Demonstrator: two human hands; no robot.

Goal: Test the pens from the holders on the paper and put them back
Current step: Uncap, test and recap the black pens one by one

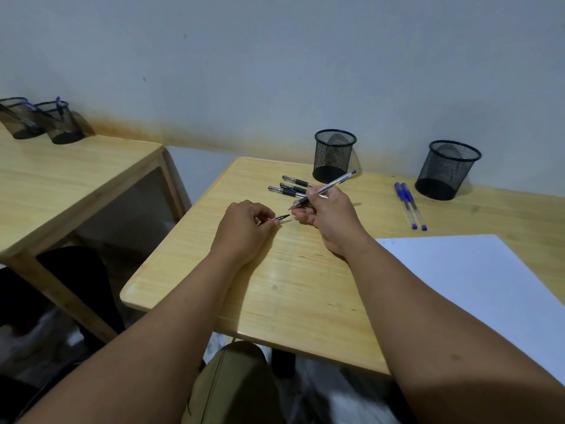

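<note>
Pen (324, 188) gripped in right hand (328, 218), tip aimed down-left at cap (282, 217) pinched by left hand (244, 229); axes nearly aligned, slight gap between.

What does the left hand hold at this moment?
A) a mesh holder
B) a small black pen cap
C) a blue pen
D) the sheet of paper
B: the left hand pinches a small black pen cap between its fingertips, just in front of the uncapped tip of the black pen that the right hand grips.
</note>
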